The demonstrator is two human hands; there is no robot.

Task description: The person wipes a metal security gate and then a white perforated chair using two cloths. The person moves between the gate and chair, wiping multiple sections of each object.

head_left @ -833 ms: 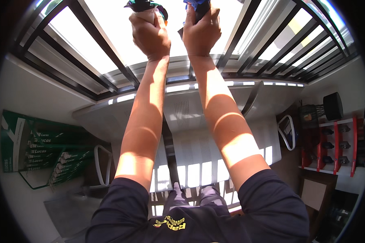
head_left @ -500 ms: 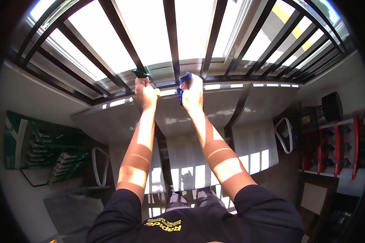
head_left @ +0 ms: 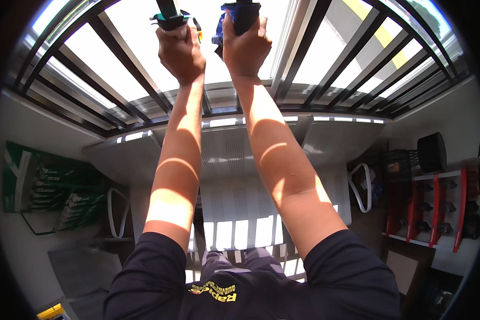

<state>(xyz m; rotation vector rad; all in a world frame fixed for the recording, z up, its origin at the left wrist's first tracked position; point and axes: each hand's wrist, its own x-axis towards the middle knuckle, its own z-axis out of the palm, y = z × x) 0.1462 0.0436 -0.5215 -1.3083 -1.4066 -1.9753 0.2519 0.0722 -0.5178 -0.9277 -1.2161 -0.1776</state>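
Both my arms reach up and forward to the dark bars of a window grille [head_left: 296,53]. My left hand [head_left: 182,56] is closed around a black-and-teal thing with a small yellow part [head_left: 170,20], right at one upright bar; its kind I cannot make out. To the right of it, my right hand [head_left: 248,53] grips a crumpled blue cloth [head_left: 244,18], pressed around the neighbouring bar near the top of the view. The fingers on the far side of the cloth are partly hidden.
Directly before me stands a grey perforated metal bench [head_left: 240,200] with white loop armrests [head_left: 361,186]. A green rack of boxes [head_left: 53,186] is on the left. On the right are a red-and-white display shelf [head_left: 434,208] and a black cylindrical thing [head_left: 432,152].
Both hands have moved up along the bars, away from the grille's lower rail, carrying the blue cloth and the black-and-teal thing. My body has come closer to the bench.
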